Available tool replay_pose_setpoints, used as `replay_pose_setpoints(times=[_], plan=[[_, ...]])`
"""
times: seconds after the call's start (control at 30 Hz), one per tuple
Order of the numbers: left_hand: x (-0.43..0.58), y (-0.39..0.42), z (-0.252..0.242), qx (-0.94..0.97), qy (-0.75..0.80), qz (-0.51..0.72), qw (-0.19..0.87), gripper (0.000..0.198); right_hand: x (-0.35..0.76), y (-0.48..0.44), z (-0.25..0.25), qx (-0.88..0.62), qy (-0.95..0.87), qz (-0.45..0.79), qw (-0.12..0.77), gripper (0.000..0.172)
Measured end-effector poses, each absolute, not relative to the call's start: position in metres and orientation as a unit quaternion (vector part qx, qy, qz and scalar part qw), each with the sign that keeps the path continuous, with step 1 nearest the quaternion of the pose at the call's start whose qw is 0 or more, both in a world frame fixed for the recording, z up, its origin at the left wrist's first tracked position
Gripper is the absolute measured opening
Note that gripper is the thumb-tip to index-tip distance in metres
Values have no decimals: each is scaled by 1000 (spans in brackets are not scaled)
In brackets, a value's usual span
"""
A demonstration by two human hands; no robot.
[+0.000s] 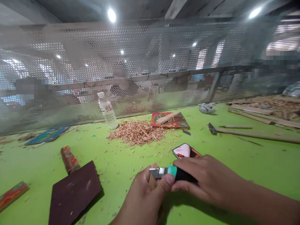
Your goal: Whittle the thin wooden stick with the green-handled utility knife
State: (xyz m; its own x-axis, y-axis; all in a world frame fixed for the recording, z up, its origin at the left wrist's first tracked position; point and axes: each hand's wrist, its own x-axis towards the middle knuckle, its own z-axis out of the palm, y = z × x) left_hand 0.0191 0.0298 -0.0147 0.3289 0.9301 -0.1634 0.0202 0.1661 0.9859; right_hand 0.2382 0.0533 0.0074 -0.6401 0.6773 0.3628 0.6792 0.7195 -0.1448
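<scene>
My right hand (206, 176) is closed around the black and teal handle of a utility knife (172, 170), its blade pointing left. In my left hand (146, 197) a small piece of wood (152, 179) is gripped, mostly hidden by the fingers. The blade lies across the top of the wood, and my left thumb presses near the teal collar. Just beyond my right hand a phone (186, 151) with a lit screen lies on the green table (131, 156), partly covered by the fingers.
Wood shavings (138, 132) are heaped ahead, beside a water bottle (107, 111) and a painted board (168, 120). A hammer (246, 133) lies right. Dark brown sandpaper (75, 193) and painted wooden blocks (69, 158) lie left. A perforated metal screen (140, 68) borders the far edge.
</scene>
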Motion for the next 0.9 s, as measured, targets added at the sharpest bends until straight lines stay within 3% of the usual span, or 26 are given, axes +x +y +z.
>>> replay_pose_setpoints(times=[0.3,0.67,0.9], plan=[[22,35,-10,529,490,366,588,62,229,48,-8,-428,-874,-60,223,65],[22,36,-8,498,464,348,645,70,240,60,9,-449,-869,21,205,79],[22,36,-7,499,435,353,662,71,242,63,14,-368,-912,71,169,74]])
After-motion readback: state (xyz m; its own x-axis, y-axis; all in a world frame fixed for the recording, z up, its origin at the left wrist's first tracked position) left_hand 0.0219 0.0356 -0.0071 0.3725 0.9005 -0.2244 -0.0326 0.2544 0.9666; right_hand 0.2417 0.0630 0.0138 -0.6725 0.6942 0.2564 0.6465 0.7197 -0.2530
